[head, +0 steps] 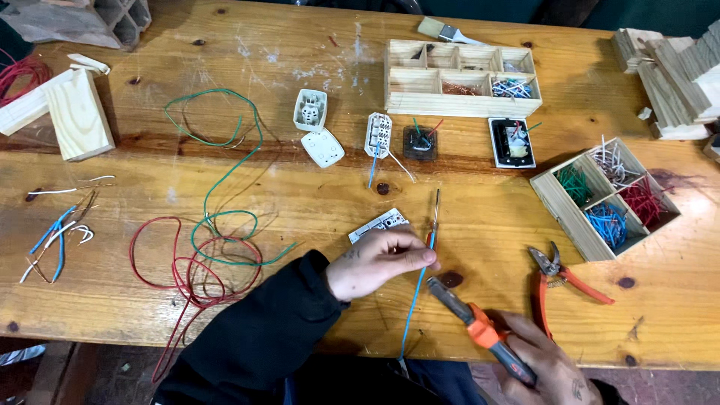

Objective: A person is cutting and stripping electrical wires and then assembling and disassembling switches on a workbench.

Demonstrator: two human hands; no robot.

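- Right hand (pixel 544 360), nearest the tabletop (pixel 450 90) edge: grip wrapped around an orange-handled tool (pixel 480 326), jaws aimed at the blue wire (pixel 415 300).
- Left hand (pixel 379 259): fingertips pinched on the blue wire, steadying its stripped end, probably for cutting.
- Right of the wire: orange pliers (pixel 559 274), dropped within reach.
- Beyond the wire: white switch module (pixel 379 135), then a divided wooden tray (pixel 457 79), out of the way.

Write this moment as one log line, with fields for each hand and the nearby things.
left hand: pinches blue wire | right hand: holds orange-handled tool near the wire | nearby: orange pliers, sorted wire box | surface: wooden table
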